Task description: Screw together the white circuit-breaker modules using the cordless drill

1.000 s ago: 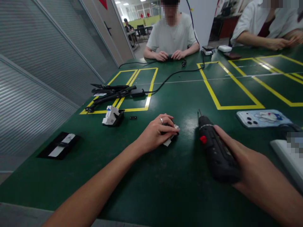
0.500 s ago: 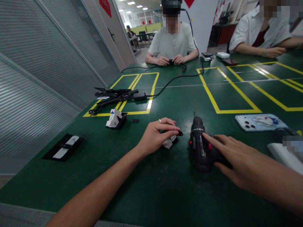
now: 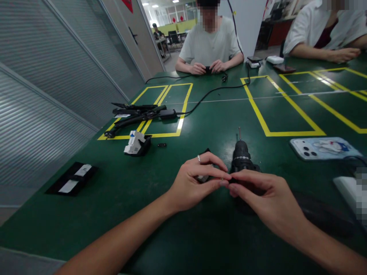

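My left hand (image 3: 195,179), with a ring on one finger, pinches a small black plate (image 3: 231,180) that is mostly hidden by fingertips. A tiny brass-coloured spot shows by the left thumb. Meeting it from the other side, my right hand (image 3: 260,191) is closed in a pinch at the same plate. Under and behind the left fingers sits a white and black part (image 3: 203,178), partly covered. A black cordless drill (image 3: 242,156) lies behind my right hand, its bit pointing away from me.
Left of my hands are a white block in a black holder (image 3: 134,144), a loose small black plate (image 3: 162,145) and a black sheet with white labels (image 3: 70,181). Black cabled gear (image 3: 143,116) lies farther back, a phone (image 3: 323,148) at right. Two people sit opposite.
My right hand has left the drill and come over to meet my left fingertips at the small plate. The left hand has shifted slightly right and nearer to me. The view has tilted down a little.
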`<state>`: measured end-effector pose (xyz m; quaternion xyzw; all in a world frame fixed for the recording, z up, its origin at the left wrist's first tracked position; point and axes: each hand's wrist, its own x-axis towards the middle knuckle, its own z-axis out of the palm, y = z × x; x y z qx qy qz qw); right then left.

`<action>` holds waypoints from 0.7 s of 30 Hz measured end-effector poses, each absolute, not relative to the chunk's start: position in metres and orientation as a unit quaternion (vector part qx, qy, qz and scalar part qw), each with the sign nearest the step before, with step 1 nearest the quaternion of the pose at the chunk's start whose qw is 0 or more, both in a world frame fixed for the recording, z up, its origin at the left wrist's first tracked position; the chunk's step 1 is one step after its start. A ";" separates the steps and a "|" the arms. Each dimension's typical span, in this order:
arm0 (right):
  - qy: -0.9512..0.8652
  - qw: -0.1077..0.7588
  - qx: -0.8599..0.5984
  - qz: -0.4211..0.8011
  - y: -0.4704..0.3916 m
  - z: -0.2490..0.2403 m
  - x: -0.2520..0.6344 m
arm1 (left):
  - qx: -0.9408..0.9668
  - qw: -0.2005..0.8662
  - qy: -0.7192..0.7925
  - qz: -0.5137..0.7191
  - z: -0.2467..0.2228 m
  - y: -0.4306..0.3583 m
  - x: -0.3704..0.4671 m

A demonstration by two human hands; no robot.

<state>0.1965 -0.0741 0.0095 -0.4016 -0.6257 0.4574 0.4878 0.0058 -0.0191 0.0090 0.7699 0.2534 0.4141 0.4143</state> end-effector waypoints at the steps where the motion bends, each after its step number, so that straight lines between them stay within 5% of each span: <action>1: -0.599 0.493 -0.399 0.489 -0.074 0.010 0.198 | 0.775 0.391 0.256 0.426 0.009 -0.020 0.006; 4: -0.559 0.519 -0.392 0.515 -0.072 0.009 0.200 | 0.777 0.325 0.269 0.467 0.008 -0.023 0.004; 9: -0.651 0.542 -0.381 0.370 -0.075 -0.004 0.203 | 0.766 0.318 0.293 0.476 0.002 -0.027 0.000; 21: -0.816 0.442 -0.345 0.141 -0.083 0.009 0.212 | 0.745 0.319 0.320 0.490 -0.006 -0.029 -0.004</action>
